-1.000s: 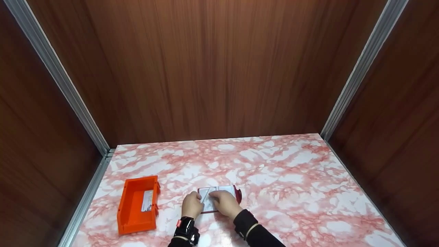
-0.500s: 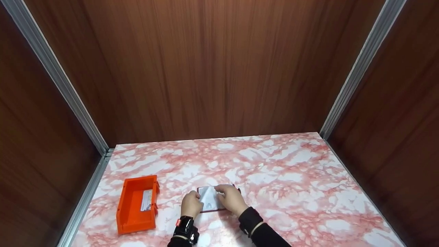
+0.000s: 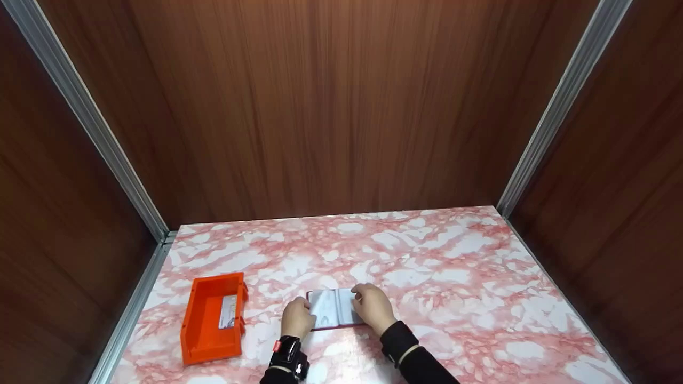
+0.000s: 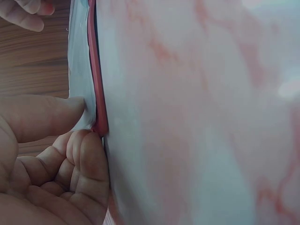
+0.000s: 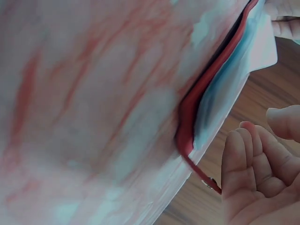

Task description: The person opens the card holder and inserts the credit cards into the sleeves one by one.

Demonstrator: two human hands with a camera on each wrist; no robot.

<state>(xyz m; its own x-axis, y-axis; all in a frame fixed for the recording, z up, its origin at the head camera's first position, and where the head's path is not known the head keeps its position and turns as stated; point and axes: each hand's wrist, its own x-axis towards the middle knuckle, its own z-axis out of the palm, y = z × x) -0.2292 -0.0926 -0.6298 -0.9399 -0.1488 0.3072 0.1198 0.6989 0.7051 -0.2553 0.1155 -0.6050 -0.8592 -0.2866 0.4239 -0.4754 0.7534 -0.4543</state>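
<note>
A small card holder [image 3: 324,308] with a dark red cover lies spread out on the table, its pale, translucent sleeves facing up and its centre fold visible. My left hand [image 3: 297,318] grips its left edge; in the left wrist view the thumb [image 4: 51,115] presses on the pale sleeve and the other fingers curl at the red rim. At the right side is my right hand [image 3: 375,309], over the right-hand sleeves in the head view. The right wrist view has its fingers [image 5: 236,159] loosely bent, thumb apart, with nothing between them. A thin red strap [image 5: 201,176] with a metal snap extends there.
An orange open-fronted bin [image 3: 213,320] with a white label inside stands left of the hands. The pink-and-white marbled table [image 3: 427,256] is bounded by brown wood-grain panels [image 3: 341,106] and metal rails [image 3: 555,106].
My right hand has moved right, from the middle of the card holder to its right edge. A sleeve raised half a second ago now lies flat at left. My left hand stays put.
</note>
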